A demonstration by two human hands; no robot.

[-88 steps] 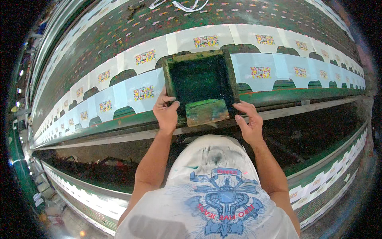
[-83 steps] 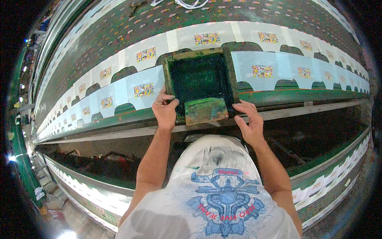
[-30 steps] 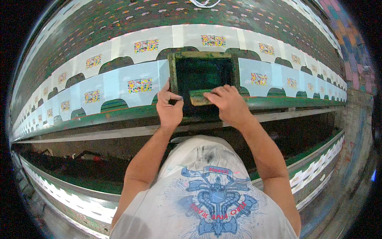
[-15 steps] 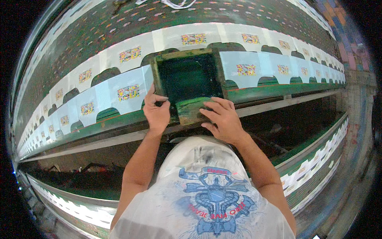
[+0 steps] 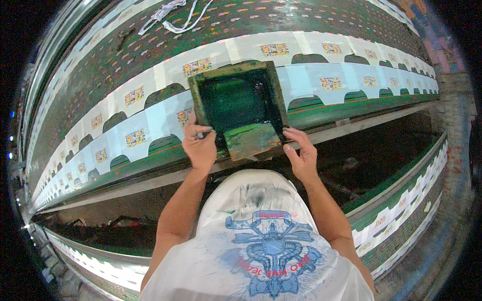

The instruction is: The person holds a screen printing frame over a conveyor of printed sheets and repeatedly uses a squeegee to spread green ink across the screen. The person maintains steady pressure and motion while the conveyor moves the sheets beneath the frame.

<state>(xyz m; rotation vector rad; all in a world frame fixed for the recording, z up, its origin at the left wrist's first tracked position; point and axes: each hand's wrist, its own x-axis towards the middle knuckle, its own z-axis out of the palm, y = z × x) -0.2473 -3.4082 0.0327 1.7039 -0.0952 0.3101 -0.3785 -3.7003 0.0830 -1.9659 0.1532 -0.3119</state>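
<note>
My left hand (image 5: 201, 145) grips the lower left side of a square wooden frame (image 5: 195, 85) with dark green ink inside. My right hand (image 5: 298, 150) holds the frame's lower right corner between thumb and fingers. A green-stained flat squeegee blade (image 5: 252, 141) rests across the frame's lower part, between both hands. The frame lies slightly askew over a row of pale blue cut pieces (image 5: 309, 75) with colourful printed patches, hiding some of them.
A row of white printed pieces (image 5: 231, 50) runs behind. Beyond it are a dark speckled table (image 5: 251, 17) and white looped straps (image 5: 175, 25). A grey rail (image 5: 331, 128) and dark gap lie below the frame; another table with white pieces (image 5: 401, 205) is behind me.
My right hand has let go of the squeegee blade and moved to the frame's right corner. The blade now lies flat. The frame sits more askew, and the view has turned slightly.
</note>
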